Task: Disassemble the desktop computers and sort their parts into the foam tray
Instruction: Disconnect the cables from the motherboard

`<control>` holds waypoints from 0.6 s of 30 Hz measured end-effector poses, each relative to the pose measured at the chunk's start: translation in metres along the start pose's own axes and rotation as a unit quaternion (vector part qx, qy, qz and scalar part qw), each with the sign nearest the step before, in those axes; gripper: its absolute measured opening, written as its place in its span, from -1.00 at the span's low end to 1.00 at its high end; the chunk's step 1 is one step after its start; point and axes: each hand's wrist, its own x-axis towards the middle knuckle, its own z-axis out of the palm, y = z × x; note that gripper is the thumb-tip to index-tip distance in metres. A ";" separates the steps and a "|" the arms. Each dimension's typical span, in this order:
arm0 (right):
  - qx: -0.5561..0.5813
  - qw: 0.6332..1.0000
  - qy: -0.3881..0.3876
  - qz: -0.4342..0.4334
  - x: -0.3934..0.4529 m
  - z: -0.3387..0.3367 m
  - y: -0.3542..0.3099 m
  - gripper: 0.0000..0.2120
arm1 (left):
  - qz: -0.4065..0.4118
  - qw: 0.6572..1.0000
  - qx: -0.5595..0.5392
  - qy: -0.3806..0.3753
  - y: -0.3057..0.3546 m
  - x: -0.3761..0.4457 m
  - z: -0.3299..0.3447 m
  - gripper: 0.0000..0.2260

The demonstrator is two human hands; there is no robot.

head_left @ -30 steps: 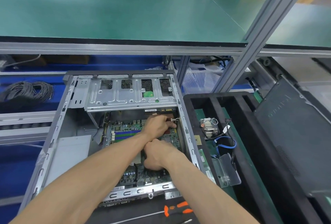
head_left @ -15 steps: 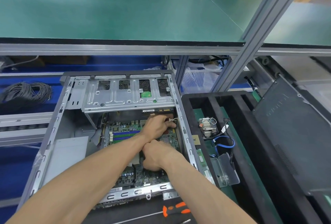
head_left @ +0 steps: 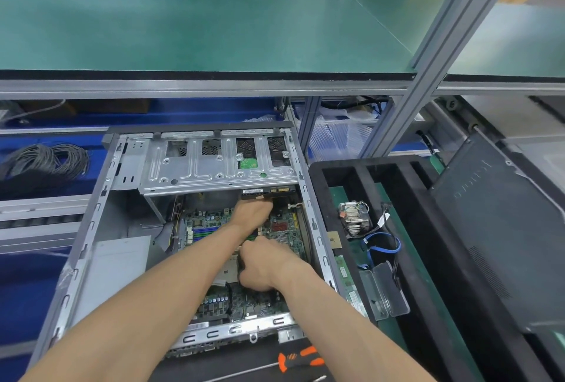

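Green shelf [head_left: 214,23] overhead; both hands inside open PC case [head_left: 91,228]: left hand [head_left: 255,213] at far edge, right hand [head_left: 266,268] fist-curled over mobo [head_left: 284,228], can't tell what either grips.

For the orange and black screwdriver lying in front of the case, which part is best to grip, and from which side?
Grip the orange-and-black handle of the screwdriver from above. It lies flat and bare before the grey metal computer case, and its thin steel shaft offers little hold.

Case frame [head_left: 91,228] bare dull metal; foam tray [head_left: 428,228] matt black; screwdriver handle [head_left: 301,357] glossy orange-black plastic.
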 end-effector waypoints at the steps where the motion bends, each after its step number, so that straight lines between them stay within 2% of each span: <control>1: 0.001 1.000 0.000 0.000 0.000 0.000 0.000 -0.70 | -0.002 1.000 0.000 -0.013 0.002 0.001 -0.001 -0.69; 5: 0.004 1.000 0.005 0.003 0.001 0.001 -0.001 -0.68 | 0.002 0.999 0.031 -0.045 0.014 0.007 0.003 -0.68; 10: 0.010 1.000 -0.002 0.007 -0.001 0.000 -0.001 -0.65 | 0.009 0.993 0.064 -0.095 0.022 0.014 -0.001 -0.81; 11: 0.010 1.000 -0.002 0.006 -0.001 0.000 -0.001 -0.65 | 0.018 0.993 0.066 -0.101 0.023 0.016 -0.001 -0.76; 14: 0.003 1.000 -0.002 0.006 -0.001 0.000 0.000 -0.65 | 0.041 0.991 0.090 -0.086 0.025 0.018 0.005 -0.69; 18: -0.001 1.000 0.000 0.009 -0.001 0.000 0.000 -0.63 | 0.012 0.995 0.072 -0.074 0.022 0.019 0.005 -0.66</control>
